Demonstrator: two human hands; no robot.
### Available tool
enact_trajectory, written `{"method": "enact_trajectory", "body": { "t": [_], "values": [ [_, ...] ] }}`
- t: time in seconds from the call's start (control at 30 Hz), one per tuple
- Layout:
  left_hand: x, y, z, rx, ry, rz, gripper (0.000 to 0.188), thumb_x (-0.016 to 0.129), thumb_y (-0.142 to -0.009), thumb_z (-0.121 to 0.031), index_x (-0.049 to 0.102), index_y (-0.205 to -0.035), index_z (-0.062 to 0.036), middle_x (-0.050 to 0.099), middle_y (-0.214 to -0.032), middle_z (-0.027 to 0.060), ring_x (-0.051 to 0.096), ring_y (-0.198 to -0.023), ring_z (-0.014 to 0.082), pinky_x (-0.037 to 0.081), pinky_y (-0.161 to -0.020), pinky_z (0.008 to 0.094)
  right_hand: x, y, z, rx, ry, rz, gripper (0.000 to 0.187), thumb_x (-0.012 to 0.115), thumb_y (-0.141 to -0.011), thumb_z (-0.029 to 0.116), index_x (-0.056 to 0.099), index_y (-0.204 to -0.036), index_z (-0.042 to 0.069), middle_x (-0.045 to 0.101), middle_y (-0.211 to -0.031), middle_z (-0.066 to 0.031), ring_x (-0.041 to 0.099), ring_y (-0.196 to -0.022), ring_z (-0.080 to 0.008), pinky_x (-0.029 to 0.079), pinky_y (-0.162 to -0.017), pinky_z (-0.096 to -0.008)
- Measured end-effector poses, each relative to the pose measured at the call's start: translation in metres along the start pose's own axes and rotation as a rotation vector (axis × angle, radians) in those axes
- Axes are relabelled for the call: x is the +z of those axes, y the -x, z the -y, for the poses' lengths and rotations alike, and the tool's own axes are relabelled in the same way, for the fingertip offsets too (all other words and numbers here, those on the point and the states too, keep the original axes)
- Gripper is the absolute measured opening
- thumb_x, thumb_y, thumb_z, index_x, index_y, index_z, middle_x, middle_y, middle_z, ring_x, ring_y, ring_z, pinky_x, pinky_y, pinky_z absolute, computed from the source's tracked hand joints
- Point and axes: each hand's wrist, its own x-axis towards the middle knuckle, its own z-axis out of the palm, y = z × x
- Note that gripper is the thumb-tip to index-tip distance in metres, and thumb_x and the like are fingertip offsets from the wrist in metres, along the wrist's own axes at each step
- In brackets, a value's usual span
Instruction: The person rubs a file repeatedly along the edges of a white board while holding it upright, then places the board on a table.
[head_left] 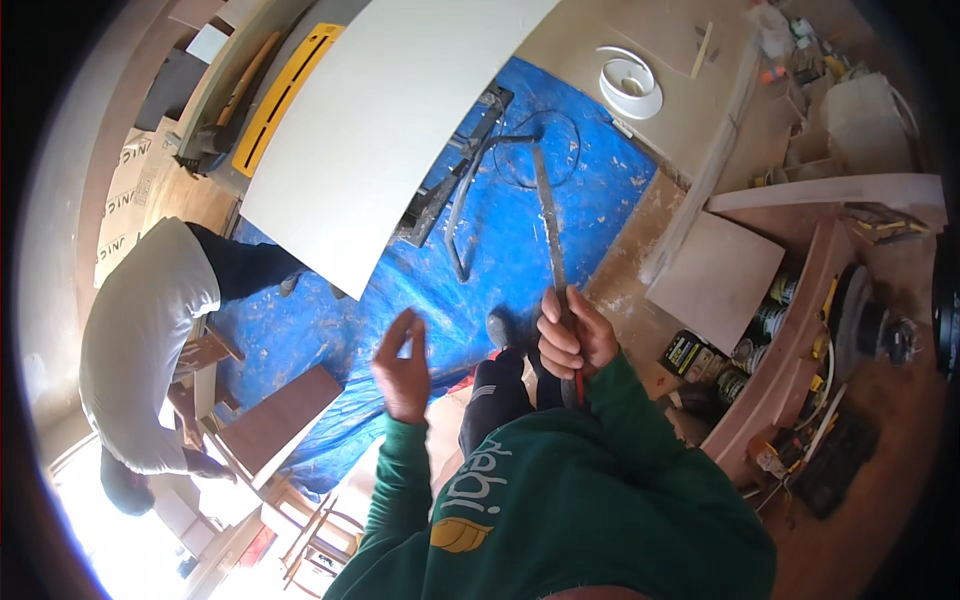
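Observation:
My right hand (578, 335) is wrapped round the lower part of a long, narrow, flat grey tool (550, 220) with a worn, patchy surface. The tool points up and away from me; a red part shows below my fingers. Whether it is a file or a blade I cannot tell. My left hand (402, 370) is raised in the air over the blue sheet, its fingers loosely bent with a gap beside the thumb. Nothing shows in it. Beyond my hands, a large white panel (380, 120) lies above a dark metal stand (450, 190).
A blue tarp (600, 170) with pale scraps covers the floor. At the left a person (150, 340) in a white top bends over a brown board (280, 420). A white coil of strip (630, 85) lies at the back. Tins (770, 320) and boards (720, 275) crowd the right.

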Motion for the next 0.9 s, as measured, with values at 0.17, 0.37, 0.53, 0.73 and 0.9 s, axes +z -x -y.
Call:
{"method": "enact_trajectory", "body": {
  "t": [0.17,0.37,0.53,0.73,0.9],
  "values": [
    [0.070,-0.027,-0.119,0.105,0.954,0.375,0.046,0.058,-0.097,-0.015,0.040,-0.136,0.0028,0.068,-0.084,0.0127,0.065,-0.079,0.0171,0.052,-0.072,0.0285,0.014,0.000,-0.027,0.143,-0.023,-0.039,0.043,0.029,-0.104,0.049,0.049,-0.092,0.013,0.041,-0.058,0.0017,0.037,-0.036,-0.0092,0.035,-0.033,-0.0260],
    [0.114,-0.040,-0.166,0.008,0.679,0.350,0.029,0.048,-0.101,-0.026,0.053,-0.087,-0.0009,0.052,-0.053,0.0063,0.054,-0.049,0.0117,0.041,-0.046,0.0265,0.026,0.044,-0.038,0.053,-0.045,-0.189,0.044,0.032,-0.101,0.054,0.047,-0.086,0.016,0.037,-0.052,0.0029,0.035,-0.032,-0.0096,0.034,-0.032,-0.0274],
    [0.143,-0.163,-0.159,-0.101,1.301,0.026,0.045,0.037,-0.104,-0.042,0.048,-0.079,-0.0063,0.041,-0.055,0.0043,0.048,-0.053,0.0189,0.044,-0.058,0.0363,0.027,0.097,-0.073,-0.040,-0.291,-0.024,0.045,0.028,-0.102,0.053,0.043,-0.082,0.016,0.037,-0.051,0.0030,0.036,-0.032,-0.0102,0.035,-0.032,-0.0283],
    [0.169,-0.025,-0.198,0.045,0.876,0.676,0.065,0.059,-0.095,-0.022,0.023,-0.148,-0.0076,0.059,-0.092,0.0088,0.060,-0.067,0.0191,0.053,-0.058,0.0349,-0.015,0.080,-0.009,-0.151,-0.380,0.130,0.043,0.027,-0.104,0.048,0.043,-0.082,0.014,0.040,-0.051,0.0027,0.039,-0.032,-0.0105,0.034,-0.029,-0.0280],
    [0.211,-0.055,-0.159,0.217,0.353,0.085,0.066,0.060,-0.093,-0.011,0.024,-0.148,-0.0078,0.064,-0.083,0.0104,0.060,-0.055,0.0171,0.050,-0.050,0.0335,-0.019,0.077,0.012,0.047,-0.604,0.157,0.043,0.028,-0.104,0.048,0.048,-0.088,0.013,0.041,-0.052,0.0028,0.038,-0.031,-0.0107,0.035,-0.028,-0.0275]
  ]
}}
